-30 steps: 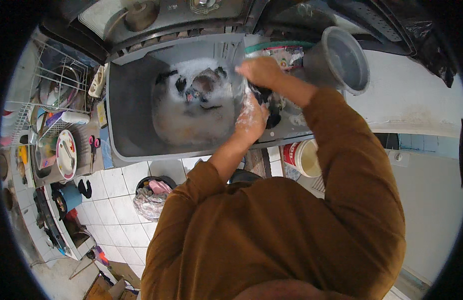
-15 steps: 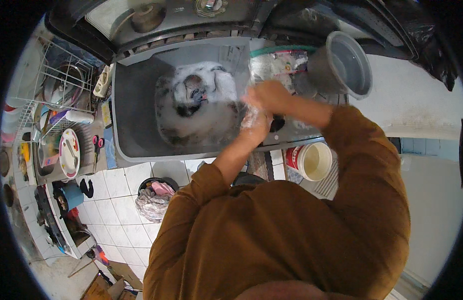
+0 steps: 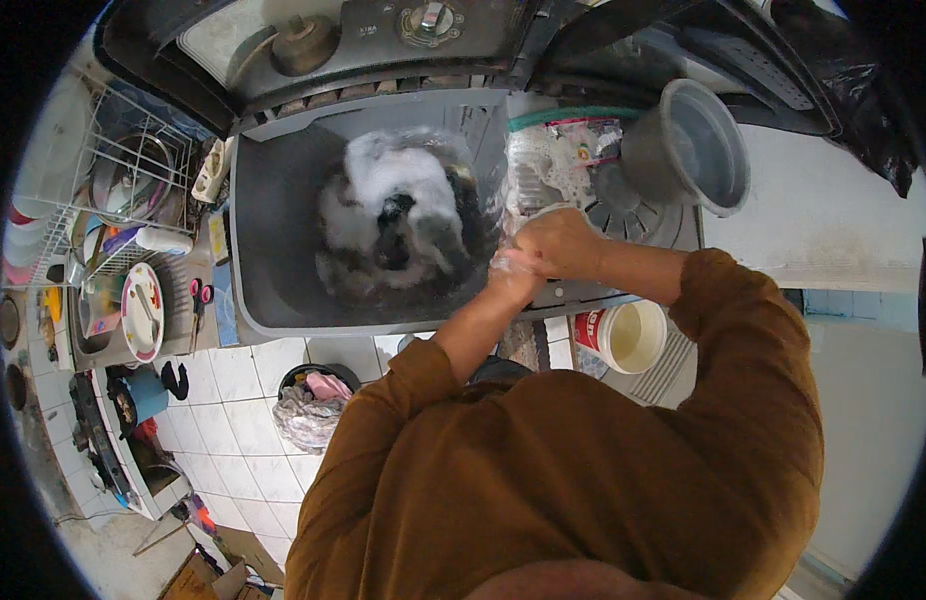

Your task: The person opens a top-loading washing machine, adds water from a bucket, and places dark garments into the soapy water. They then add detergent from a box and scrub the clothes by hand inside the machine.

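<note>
My left hand (image 3: 516, 284) and my right hand (image 3: 563, 243) press together over the right rim of the washing machine's tub (image 3: 273, 215). Both are closed, the right on top of the left. White suds cling to my fingers, and what they grip, if anything, is hidden. Left of them, the tub holds cloudy water with white foam (image 3: 398, 170) and dark, wet laundry (image 3: 395, 230). Just beyond my hands lies a ridged, foam-covered panel (image 3: 545, 180) with a small, colourful printed packet (image 3: 588, 138) on it.
A grey bucket (image 3: 641, 155) leans at the right of the machine. Below stand a white pail (image 3: 635, 338) and a dark basin of clothes (image 3: 313, 415). At left are a wire dish rack (image 3: 143, 205), a plate (image 3: 142, 312) and pink-handled scissors (image 3: 200, 300). Raised dark lids edge the far side.
My joined hands have come nearer to me and slightly right, with the right hand lowered most. In the tub, the foam and dark laundry have shifted with the swirling water.
</note>
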### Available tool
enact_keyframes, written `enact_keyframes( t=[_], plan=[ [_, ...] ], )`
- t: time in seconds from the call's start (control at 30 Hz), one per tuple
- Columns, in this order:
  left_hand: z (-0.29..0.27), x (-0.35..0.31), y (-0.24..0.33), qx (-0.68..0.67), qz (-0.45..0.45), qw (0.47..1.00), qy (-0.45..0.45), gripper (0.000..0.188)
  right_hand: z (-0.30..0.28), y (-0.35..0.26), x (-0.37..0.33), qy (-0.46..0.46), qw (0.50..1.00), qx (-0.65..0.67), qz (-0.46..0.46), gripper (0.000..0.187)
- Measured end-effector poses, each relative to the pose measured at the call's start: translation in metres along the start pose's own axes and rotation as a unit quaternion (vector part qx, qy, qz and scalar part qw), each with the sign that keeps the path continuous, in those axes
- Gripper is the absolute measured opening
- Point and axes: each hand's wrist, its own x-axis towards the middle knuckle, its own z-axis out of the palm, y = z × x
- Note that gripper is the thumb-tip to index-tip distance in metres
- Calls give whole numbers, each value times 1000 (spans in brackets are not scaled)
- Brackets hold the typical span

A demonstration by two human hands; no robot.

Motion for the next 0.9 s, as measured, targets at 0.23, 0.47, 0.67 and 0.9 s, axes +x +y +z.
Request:
enact_keyframes(
  t=[0.23,0.47,0.67,0.9],
  plan=[
    [-20,13,47,-15,-235,969,74,56,13,62,66,23,990,-75,119,33],
    [-7,7,5,23,18,1000,-8,52,17,47,33,-17,995,-99,8,24],
    [-24,16,49,-75,-258,962,43,47,27,73,55,45,991,-57,110,32],
    [2,-3,-1,-37,-15,999,12,60,11,10,5,-52,999,10,1,33]
  ],
)
